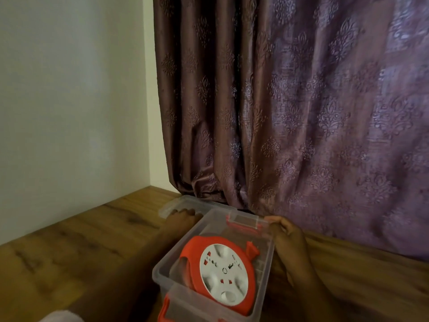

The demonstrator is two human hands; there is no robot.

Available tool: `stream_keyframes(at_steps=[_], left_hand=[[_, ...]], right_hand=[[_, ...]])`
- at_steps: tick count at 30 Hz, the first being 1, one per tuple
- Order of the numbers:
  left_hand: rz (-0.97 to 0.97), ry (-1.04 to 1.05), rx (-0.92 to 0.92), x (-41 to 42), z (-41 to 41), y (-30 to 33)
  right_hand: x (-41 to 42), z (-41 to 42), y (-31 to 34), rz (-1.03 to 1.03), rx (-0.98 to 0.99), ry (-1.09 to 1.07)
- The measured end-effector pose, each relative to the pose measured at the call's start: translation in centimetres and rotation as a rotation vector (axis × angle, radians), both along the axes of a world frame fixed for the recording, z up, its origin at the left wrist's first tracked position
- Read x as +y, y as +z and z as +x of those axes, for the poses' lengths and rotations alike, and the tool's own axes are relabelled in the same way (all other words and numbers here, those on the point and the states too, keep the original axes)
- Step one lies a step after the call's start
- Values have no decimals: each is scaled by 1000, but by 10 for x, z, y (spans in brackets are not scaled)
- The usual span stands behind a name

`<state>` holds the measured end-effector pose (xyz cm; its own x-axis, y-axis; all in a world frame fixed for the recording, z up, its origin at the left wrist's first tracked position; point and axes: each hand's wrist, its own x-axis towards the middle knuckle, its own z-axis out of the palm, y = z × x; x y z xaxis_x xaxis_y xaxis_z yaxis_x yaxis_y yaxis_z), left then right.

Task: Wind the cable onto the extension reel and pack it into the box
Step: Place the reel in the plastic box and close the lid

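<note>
The red extension reel (222, 273) with a white socket face lies tilted inside a clear plastic box (160, 273) on the wooden surface. No loose cable shows. The box's clear lid (206, 203) lies flat behind it, by the curtain. My left hand (183, 216) reaches over the box's left side and rests on the lid. My right hand (287, 238) holds the box's far right corner near a red latch (243, 225).
A wooden surface (81, 252) spreads left and right of the box. A white wall (69, 101) rises on the left. A purple patterned curtain (301, 112) hangs right behind the box. A second red latch (163, 311) sits at the box's near end.
</note>
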<state>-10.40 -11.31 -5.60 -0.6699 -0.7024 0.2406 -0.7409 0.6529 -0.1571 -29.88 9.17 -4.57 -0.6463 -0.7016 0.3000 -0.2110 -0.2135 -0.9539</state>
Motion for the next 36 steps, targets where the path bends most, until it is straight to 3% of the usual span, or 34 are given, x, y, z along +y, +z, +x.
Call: stream_keyframes(at_steps=[6,11,16,19,21,24,27,29,36], left_hand=[[-263,-120,493,14,35,41],[-225,-142,948,50,50,115],[-111,-293,1203,100,71,186],[69,-330,1321,120,75,216],[253,-299,1308,127,71,222],[524,-214,1118,132,55,200],[667,-108,976,130,39,156],[776,-37,1003,126,31,133],[570,48,729,119,25,106]], right_hand=[[5,-4,7,-10,28,-22],[11,-3,30,-87,92,-44],[17,11,55,-210,209,15],[24,26,73,-284,180,109],[29,35,86,-313,117,200],[34,43,102,-363,-48,298],[37,40,103,-309,-134,190],[35,34,92,-186,-80,87],[20,18,56,210,275,-224]])
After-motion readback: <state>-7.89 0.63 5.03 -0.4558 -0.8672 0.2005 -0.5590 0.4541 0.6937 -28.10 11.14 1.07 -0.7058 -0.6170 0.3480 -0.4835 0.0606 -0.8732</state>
